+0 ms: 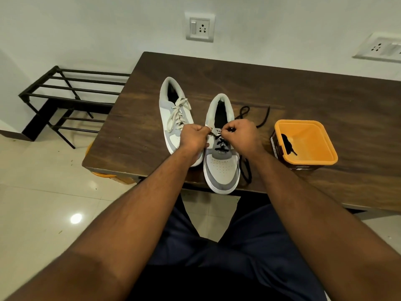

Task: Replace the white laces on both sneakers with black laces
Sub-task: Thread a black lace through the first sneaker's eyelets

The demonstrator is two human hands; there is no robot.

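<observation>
On dark wooden table (282,88), both hands (194,135) (240,132) pinch black lace (221,142) on grey-white sneaker (221,170); tongue label unreadable.

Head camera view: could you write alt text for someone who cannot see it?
Two hands, left hand and right hand, thread a black lace through the nearer sneaker on a wooden table. Beside it, the other sneaker keeps its white lace; an orange tub holds another black lace.
</observation>
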